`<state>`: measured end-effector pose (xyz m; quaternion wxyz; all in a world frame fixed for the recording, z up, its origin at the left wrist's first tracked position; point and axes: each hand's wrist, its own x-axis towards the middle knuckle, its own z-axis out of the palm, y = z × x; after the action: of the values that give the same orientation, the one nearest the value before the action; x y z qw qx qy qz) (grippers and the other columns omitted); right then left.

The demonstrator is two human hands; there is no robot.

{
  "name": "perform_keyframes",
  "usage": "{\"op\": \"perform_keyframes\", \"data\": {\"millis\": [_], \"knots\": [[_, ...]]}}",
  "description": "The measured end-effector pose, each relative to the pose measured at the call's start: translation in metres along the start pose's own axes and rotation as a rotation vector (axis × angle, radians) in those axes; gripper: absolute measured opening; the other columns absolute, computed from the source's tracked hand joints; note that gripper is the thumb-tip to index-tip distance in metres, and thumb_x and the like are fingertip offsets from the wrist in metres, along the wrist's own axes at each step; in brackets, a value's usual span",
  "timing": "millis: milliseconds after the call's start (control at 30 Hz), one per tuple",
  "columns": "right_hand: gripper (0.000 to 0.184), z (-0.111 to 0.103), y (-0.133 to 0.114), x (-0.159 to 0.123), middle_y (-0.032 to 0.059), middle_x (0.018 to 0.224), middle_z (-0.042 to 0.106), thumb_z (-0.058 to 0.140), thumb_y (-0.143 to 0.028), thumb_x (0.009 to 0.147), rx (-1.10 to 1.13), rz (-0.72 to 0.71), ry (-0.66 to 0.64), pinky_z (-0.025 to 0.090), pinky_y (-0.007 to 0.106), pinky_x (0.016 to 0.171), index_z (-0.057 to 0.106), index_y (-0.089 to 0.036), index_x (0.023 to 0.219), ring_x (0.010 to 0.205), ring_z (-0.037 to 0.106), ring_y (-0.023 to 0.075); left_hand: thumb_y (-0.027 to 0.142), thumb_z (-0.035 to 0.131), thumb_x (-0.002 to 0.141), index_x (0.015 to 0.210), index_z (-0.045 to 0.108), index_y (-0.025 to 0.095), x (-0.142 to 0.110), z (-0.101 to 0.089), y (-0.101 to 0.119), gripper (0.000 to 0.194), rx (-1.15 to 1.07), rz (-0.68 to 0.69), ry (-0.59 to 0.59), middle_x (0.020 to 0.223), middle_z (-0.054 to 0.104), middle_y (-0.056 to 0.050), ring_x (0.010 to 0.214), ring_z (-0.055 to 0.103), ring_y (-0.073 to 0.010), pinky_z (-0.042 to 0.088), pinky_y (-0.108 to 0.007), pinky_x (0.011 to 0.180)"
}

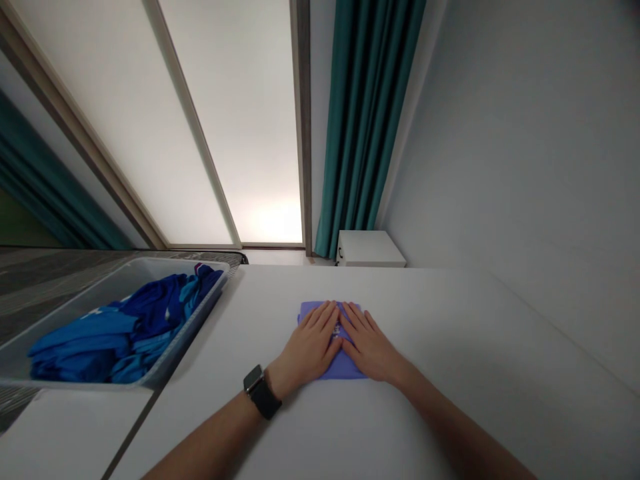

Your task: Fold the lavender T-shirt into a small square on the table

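My left hand (309, 348) and my right hand (369, 341) lie flat side by side on a folded lavender cloth garment (345, 367), pressing on its top with the fingertips almost meeting. A small white print (336, 329) shows between my hands. The hands hide most of the garment. A black-strapped smartwatch (261, 393) sits on my left wrist.
The garment lies on a white table (450, 320). To the left stands a grey plastic bin (170, 261) holding a heap of blue garments (100, 340). A white cabinet (370, 248), a teal curtain (360, 120) and a frosted glass panel (240, 120) stand beyond the table.
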<state>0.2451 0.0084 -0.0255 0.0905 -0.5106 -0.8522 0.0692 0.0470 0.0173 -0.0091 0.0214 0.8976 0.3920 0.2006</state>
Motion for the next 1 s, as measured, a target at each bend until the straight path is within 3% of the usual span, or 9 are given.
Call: {"op": "perform_keyframes", "data": {"millis": [200, 433, 533, 600, 700, 767, 867, 1000], "knots": [[0.062, 0.007, 0.011, -0.011, 0.0112, 0.161, 0.021, 0.024, -0.046, 0.102, -0.002, 0.019, 0.015, 0.019, 0.049, 0.12, 0.022, -0.016, 0.156, 0.15, 0.015, 0.0227, 0.06, 0.038, 0.096, 0.153, 0.029, 0.015, -0.011, 0.009, -0.006, 0.073, 0.017, 0.027, -0.078, 0.158, 0.031, -0.014, 0.148, 0.025, -0.0287, 0.025, -0.049, 0.119], [0.066, 0.005, 0.011, -0.015, 0.0112, 0.162, 0.019, 0.027, -0.049, 0.101, 0.034, 0.072, -0.003, 0.017, 0.047, 0.122, 0.022, -0.013, 0.156, 0.15, 0.013, 0.022, 0.067, 0.049, 0.088, 0.154, 0.026, 0.016, -0.01, -0.003, -0.012, 0.086, -0.037, 0.046, -0.179, 0.161, 0.024, -0.014, 0.149, 0.018, -0.031, 0.02, -0.051, 0.121], [0.062, 0.006, 0.024, -0.016, 0.0108, 0.162, 0.018, 0.024, -0.045, 0.102, 0.124, 0.09, 0.028, 0.019, 0.047, 0.122, 0.019, -0.014, 0.157, 0.15, 0.015, 0.0211, 0.057, 0.037, 0.098, 0.155, 0.025, 0.018, -0.01, -0.017, -0.037, 0.07, -0.138, 0.07, -0.197, 0.161, 0.024, -0.01, 0.15, 0.018, -0.0247, 0.022, -0.046, 0.122], [0.061, 0.007, 0.037, -0.017, 0.012, 0.161, 0.021, 0.022, -0.042, 0.103, 0.189, 0.117, 0.061, 0.021, 0.048, 0.121, 0.019, -0.014, 0.157, 0.149, 0.019, 0.0213, 0.049, 0.027, 0.103, 0.153, 0.03, 0.018, -0.013, -0.024, -0.064, 0.059, -0.178, -0.033, -0.096, 0.16, 0.029, -0.01, 0.149, 0.023, -0.0222, 0.023, -0.045, 0.122], [0.058, 0.007, 0.057, -0.017, 0.0132, 0.158, 0.032, 0.025, -0.037, 0.101, 0.243, 0.17, 0.103, 0.023, 0.05, 0.12, 0.025, -0.015, 0.155, 0.146, 0.029, 0.0225, 0.047, 0.028, 0.103, 0.151, 0.034, 0.017, -0.017, -0.027, -0.099, 0.057, -0.169, -0.175, 0.026, 0.155, 0.038, -0.013, 0.143, 0.035, -0.0238, 0.031, -0.046, 0.119], [0.056, 0.007, 0.065, -0.016, 0.0129, 0.154, 0.039, 0.028, -0.033, 0.099, 0.252, 0.192, 0.116, 0.024, 0.052, 0.12, 0.032, -0.016, 0.153, 0.143, 0.034, 0.0231, 0.045, 0.03, 0.102, 0.15, 0.037, 0.018, -0.017, -0.025, -0.107, 0.055, -0.137, -0.195, 0.061, 0.152, 0.043, -0.012, 0.141, 0.04, -0.0243, 0.035, -0.047, 0.116], [0.054, 0.005, 0.068, -0.015, 0.0127, 0.152, 0.043, 0.028, -0.03, 0.098, 0.253, 0.191, 0.122, 0.023, 0.051, 0.12, 0.04, -0.014, 0.148, 0.141, 0.037, 0.0228, 0.041, 0.036, 0.101, 0.149, 0.04, 0.019, -0.013, -0.021, -0.087, 0.053, -0.068, -0.152, 0.068, 0.151, 0.045, -0.012, 0.14, 0.041, -0.0252, 0.035, -0.048, 0.117], [0.053, 0.005, 0.064, -0.016, 0.0115, 0.15, 0.046, 0.029, -0.028, 0.097, 0.236, 0.155, 0.144, 0.025, 0.051, 0.12, 0.042, -0.017, 0.147, 0.14, 0.039, 0.0227, 0.035, 0.037, 0.101, 0.151, 0.034, 0.019, -0.01, -0.017, -0.035, 0.053, -0.031, -0.1, 0.051, 0.154, 0.04, -0.01, 0.144, 0.035, -0.024, 0.032, -0.048, 0.119]]}}
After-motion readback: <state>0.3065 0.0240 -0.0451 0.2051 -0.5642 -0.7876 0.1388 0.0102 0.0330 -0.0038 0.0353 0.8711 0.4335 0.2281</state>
